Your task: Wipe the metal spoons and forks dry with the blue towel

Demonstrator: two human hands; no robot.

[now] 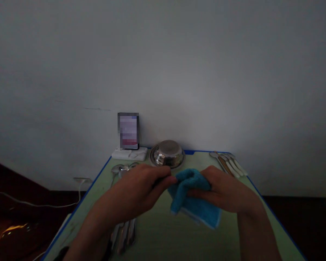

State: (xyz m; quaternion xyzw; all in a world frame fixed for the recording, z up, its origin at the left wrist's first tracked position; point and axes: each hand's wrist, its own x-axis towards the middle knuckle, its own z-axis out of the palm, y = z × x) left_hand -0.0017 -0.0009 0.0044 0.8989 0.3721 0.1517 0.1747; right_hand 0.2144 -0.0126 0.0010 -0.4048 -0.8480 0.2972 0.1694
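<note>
A blue cloth (202, 206) is bunched up and hangs above the middle of the table, with my right hand (222, 188) closed round it. My left hand (143, 185) is pinched closed, its fingertips at the cloth's left edge. What sits between those left fingers is hidden. Beyond my left hand lie several spoons (116, 169), partly covered by it. Below my left forearm, several pieces of cutlery (125, 233) lie side by side, their upper ends out of sight.
An upside-down metal bowl (168, 154) stands at the table's back edge. At the back right lie forks and a spoon (230, 163) in a row. A blurred-out screen (129, 130) leans on the wall above a white power strip (129, 153). The green table (163, 239) has blue edging.
</note>
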